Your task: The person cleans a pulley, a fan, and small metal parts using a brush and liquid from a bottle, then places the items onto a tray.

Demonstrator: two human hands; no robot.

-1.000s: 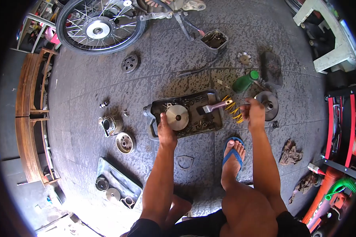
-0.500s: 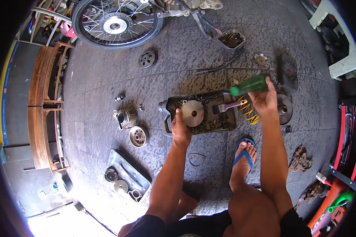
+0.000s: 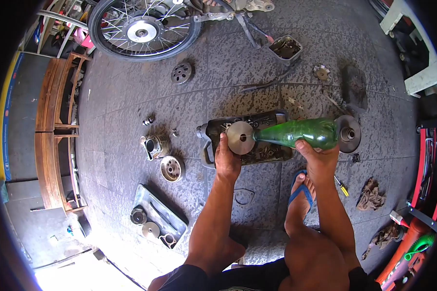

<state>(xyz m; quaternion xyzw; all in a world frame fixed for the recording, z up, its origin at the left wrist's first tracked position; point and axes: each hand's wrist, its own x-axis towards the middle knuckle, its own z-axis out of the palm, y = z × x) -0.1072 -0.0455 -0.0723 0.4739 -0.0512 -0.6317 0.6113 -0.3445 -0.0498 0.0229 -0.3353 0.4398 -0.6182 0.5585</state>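
My left hand (image 3: 226,160) grips a round metal disc (image 3: 239,137) with a hole in its centre, thumb on its near edge. The disc is held over a cut-open plastic jerrycan (image 3: 211,130) with small dark metal parts inside. My right hand (image 3: 320,159) is wrapped around a green plastic bottle (image 3: 301,132). The bottle is tilted sideways, its neck pointing left and right at the disc's edge. Part of the jerrycan is hidden beneath the bottle.
A cylinder block (image 3: 156,144) and a bell-shaped metal part (image 3: 172,168) lie left, above a tray (image 3: 177,219) of parts. Right are another disc (image 3: 356,140), a yellow-handled screwdriver (image 3: 343,187) and a rag (image 3: 371,194). A spoked wheel (image 3: 142,32) stands at the back.
My right hand has brought the bottle down and turned it, so its neck meets the disc's edge. The brush and yellow spring are now hidden. My left hand stays on the disc.
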